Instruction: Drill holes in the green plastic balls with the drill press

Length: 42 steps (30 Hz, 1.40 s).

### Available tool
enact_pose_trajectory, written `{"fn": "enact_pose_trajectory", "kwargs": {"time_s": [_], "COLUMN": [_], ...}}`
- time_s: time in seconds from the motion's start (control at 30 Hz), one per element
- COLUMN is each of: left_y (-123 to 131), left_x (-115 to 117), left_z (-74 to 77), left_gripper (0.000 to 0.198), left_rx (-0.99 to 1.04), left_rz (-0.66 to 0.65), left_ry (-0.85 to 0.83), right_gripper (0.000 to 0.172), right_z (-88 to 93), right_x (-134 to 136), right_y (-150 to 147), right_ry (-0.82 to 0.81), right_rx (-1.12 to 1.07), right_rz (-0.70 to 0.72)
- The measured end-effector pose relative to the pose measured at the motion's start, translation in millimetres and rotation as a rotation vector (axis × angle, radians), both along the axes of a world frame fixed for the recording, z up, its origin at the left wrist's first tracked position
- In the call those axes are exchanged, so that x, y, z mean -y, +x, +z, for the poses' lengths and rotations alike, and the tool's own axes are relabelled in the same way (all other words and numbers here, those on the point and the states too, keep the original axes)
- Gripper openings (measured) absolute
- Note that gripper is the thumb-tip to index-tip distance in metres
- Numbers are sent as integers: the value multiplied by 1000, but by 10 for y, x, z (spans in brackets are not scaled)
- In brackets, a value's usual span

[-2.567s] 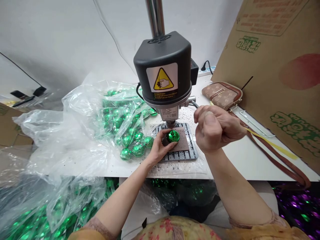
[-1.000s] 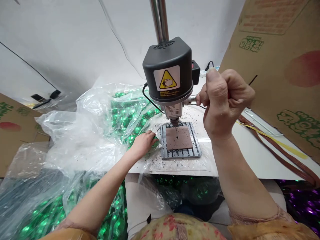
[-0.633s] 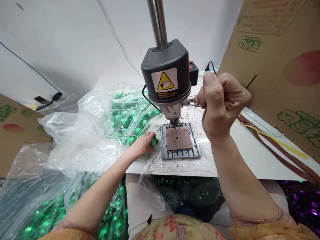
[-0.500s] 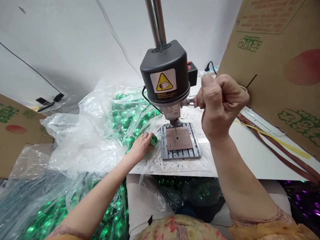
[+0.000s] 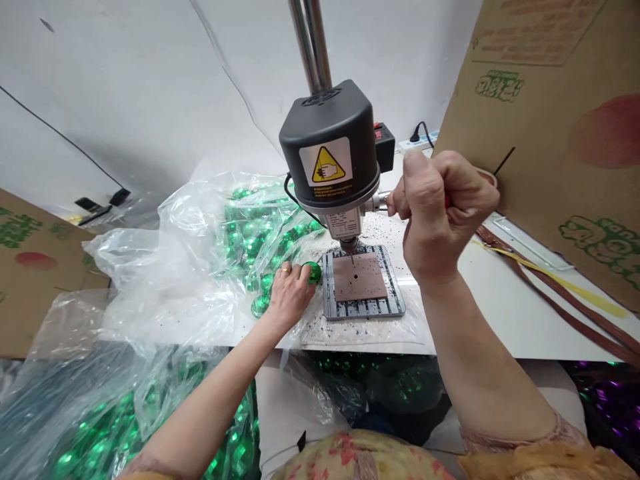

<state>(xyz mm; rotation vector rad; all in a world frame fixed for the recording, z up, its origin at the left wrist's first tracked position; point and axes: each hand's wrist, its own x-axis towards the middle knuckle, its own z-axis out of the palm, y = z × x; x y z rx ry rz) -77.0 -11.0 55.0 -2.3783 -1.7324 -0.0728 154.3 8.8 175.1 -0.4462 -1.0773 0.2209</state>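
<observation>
Head view: the left hand [image 5: 290, 293] was pinching a green bauble [image 5: 313, 272] in its fingertips. The bauble sat low over the table [image 5: 500, 320], just left of the grooved base plate [image 5: 363, 309] and at the edge of the plastic bag [image 5: 175, 280]. The right hand [image 5: 440, 213] was up and fisted tight round the feed lever [image 5: 380, 200] beside the drill head [image 5: 327, 147].

My call: a round piece like that wanted seating dead over the hole in the brown pad [image 5: 360, 277]. Fingers should grip its sides, well clear of the bit, and the lever should come down gently.

The bauble itself was small, rounded and faceted, with a mirror-bright green foil shine. It matched the heap of green pieces [image 5: 250, 233] in the bag. Black swarf was speckled round the plate.
</observation>
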Motion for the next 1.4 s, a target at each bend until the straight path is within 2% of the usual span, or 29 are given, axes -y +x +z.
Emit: {"fn": "enact_pose_trajectory", "kwargs": {"time_s": [0.1, 0.13, 0.3, 0.43, 0.5, 0.6, 0.7, 0.73, 0.8, 0.9, 1.03, 1.13, 1.23, 1.4], "left_y": [102, 120, 104, 18, 3, 76, 242, 300, 398, 488, 534, 539, 519, 469], "left_x": [-183, -245, -484, -574, -566, -466, -313, -270, -210, -182, -193, -211, -233, -245], "left_z": [13, 8, -40, -31, -11, 0, -26, -39, -67, -113, -188, -239, -248, -176], "left_gripper": [56, 61, 50, 49, 43, 40, 44, 46, 48, 51, 54, 52, 51, 47], "left_rx": [-129, -153, -179, -94, 91, 659, 1326, 1495, 1710, 1789, 1683, 1697, 1829, 2032], "left_rz": [8, 15, -54, -36, -41, -54, -18, 3, 47, 97, 73, 89, 111, 103], "left_ry": [-103, -128, -135, -127, -112, -145, -413, -511, -634, -615, -481, -461, -505, -726], "right_gripper": [46, 46, 46, 46, 46, 45, 45, 45, 45, 45, 46, 46, 46, 47], "right_z": [1, 2, -5, -16, -21, -23, -19, -17, -12, -8, -8, -11, -15, -16], "right_x": [2, 4, 11, 13, 15, 20, 23, 24, 26, 27, 26, 22, 20, 27], "right_y": [1, 1, 7, 16, 17, 14, 6, 4, 0, 0, 7, 9, 7, 6], "right_ry": [6, 7, -5, -8, 2, -9, -10, -4, 7, 16, 16, 14, 14, 15], "right_rx": [-7, -9, 23, 56, 62, 74, 68, 59, 45, 22, 14, 5, 5, -4], "right_rz": [-1, -1, -7, -42, -58, -86, -84, -73, -47, -13, 34, 51, 47, 58]}}
